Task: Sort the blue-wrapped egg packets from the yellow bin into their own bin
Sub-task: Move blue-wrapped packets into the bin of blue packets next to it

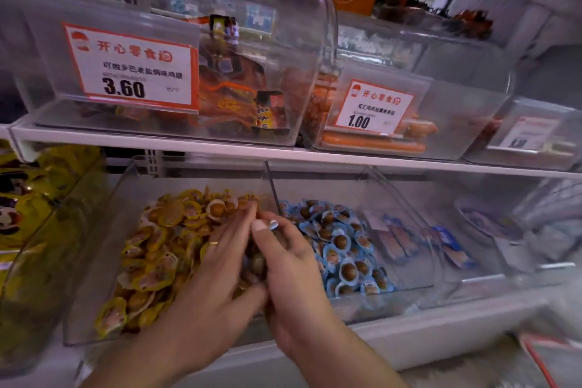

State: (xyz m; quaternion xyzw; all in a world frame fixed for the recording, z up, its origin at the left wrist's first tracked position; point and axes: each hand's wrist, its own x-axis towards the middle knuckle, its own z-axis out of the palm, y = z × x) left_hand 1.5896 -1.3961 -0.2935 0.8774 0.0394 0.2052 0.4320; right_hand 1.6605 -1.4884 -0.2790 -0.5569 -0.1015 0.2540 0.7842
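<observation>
A person's left hand (217, 264) and right hand (293, 264) meet over the right edge of the clear plastic bin of yellow-wrapped egg packets (151, 249), fingers curled around several small brown egg packets (256, 258); wrapper colour there is too blurred to tell. The clear plastic bin of blue-wrapped egg packets (343, 249) lies just right, beyond a transparent divider wall (272, 186), nearer the right hand. Price-tagged snack bins (132, 66) line the shelf above.

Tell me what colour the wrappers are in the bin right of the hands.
Blue wrappers, clearest in the head view.
</observation>
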